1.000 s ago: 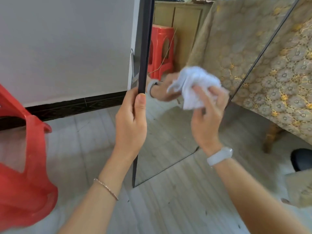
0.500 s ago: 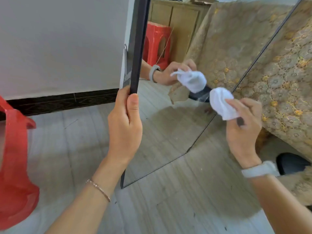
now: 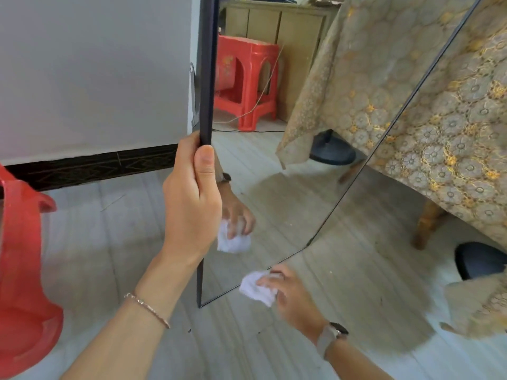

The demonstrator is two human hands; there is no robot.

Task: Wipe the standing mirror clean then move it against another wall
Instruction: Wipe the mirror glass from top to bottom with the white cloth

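A tall standing mirror (image 3: 288, 187) with a thin black frame stands on the floor, turned at an angle to me. My left hand (image 3: 192, 198) grips its left frame edge at mid height, thumb on the front. My right hand (image 3: 290, 294) holds a crumpled white cloth (image 3: 255, 289) just below the mirror's bottom edge, near its lower left corner. The glass reflects that hand and cloth, a red stool, a cabinet and a patterned tablecloth.
A table under a gold floral cloth (image 3: 452, 127) stands close on the right, its wooden leg (image 3: 425, 223) and a dark round object (image 3: 480, 264) near the floor. A red plastic chair (image 3: 24, 270) sits at the left. A white wall (image 3: 90, 72) with dark skirting lies behind.
My right hand has swept the cloth from the mirror's right edge down and left to its bottom edge. The left hand keeps its grip on the frame.
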